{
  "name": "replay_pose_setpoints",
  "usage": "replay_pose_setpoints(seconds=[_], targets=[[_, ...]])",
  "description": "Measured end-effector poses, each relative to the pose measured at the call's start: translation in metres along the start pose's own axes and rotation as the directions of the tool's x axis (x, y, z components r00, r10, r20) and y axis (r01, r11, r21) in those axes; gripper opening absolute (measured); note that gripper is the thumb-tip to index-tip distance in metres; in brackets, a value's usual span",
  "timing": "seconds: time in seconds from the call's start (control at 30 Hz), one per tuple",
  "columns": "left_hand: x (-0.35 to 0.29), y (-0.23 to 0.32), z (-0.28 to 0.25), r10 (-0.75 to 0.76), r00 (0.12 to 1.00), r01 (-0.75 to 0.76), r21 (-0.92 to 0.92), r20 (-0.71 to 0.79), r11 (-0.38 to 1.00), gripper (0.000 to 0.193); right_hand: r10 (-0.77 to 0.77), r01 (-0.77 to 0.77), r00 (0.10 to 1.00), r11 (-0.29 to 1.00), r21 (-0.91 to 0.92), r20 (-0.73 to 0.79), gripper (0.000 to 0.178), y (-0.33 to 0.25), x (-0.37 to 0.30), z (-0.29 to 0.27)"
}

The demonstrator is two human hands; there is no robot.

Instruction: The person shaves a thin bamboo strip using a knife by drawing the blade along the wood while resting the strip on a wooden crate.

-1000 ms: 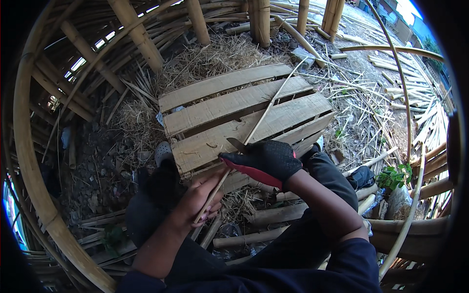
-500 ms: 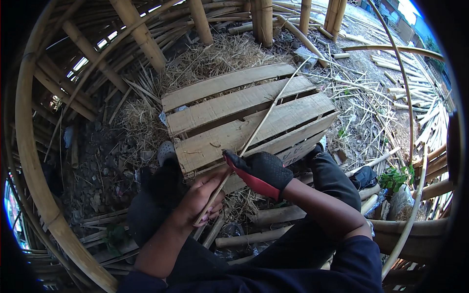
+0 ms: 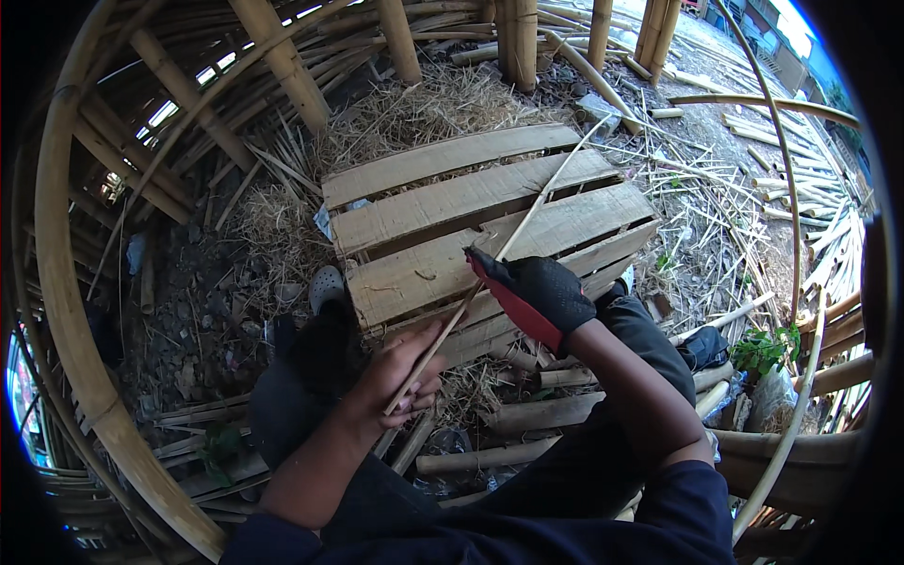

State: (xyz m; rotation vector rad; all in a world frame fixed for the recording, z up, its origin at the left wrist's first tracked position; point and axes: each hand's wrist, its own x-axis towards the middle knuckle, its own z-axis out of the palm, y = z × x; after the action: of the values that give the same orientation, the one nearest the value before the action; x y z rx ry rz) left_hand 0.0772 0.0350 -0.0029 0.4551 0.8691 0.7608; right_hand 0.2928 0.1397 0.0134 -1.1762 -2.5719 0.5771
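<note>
— Step in hand? 
— Looks like shaving or splitting a long thin pale bamboo strip point(image 3: 508, 247). Bare left hand point(image 3: 400, 372) curled round the near end, pinching it between thumb and fingers. Right hand in a black-and-red work glove point(image 3: 539, 299) clenched about mid-strip; possibly gripping a blade there, but too hidden to tell.

— Whereabouts of the strip? 
— Held above the lap, crossing over the weathered wooden slat pallet point(image 3: 443, 202), far tip out near the straw and bamboo litter point(image 3: 697, 188).

— Pointing which way? 
— Long axis diagonal: near end low and left at the bare hand, far end up and right, away from the body. Slightly bowed, though perhaps only lens bend.

— Next move calls for? 
— Probably a steady pinch at the near end and a controlled slide of the gloved fist along the axis, away from the bare fingers.
</note>
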Motion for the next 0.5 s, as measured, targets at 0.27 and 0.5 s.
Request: replay_pose_setpoints(seconds=[0.27, 0.5], targets=[[0.003, -0.007, -0.008, -0.058, 0.996, 0.053, -0.073, -0.068, 0.996, 0.036, -0.052, 0.050, 0.999, 0.976, -0.212, -0.003, 0.046, -0.006, -0.006, 0.041], [0.006, -0.009, -0.011, -0.014, 1.000, 0.009, -0.163, -0.028, 0.987, 0.028, -0.191, 0.191, 0.981, 0.968, -0.165, 0.017, 0.048, -0.042, -0.021, 0.042]])
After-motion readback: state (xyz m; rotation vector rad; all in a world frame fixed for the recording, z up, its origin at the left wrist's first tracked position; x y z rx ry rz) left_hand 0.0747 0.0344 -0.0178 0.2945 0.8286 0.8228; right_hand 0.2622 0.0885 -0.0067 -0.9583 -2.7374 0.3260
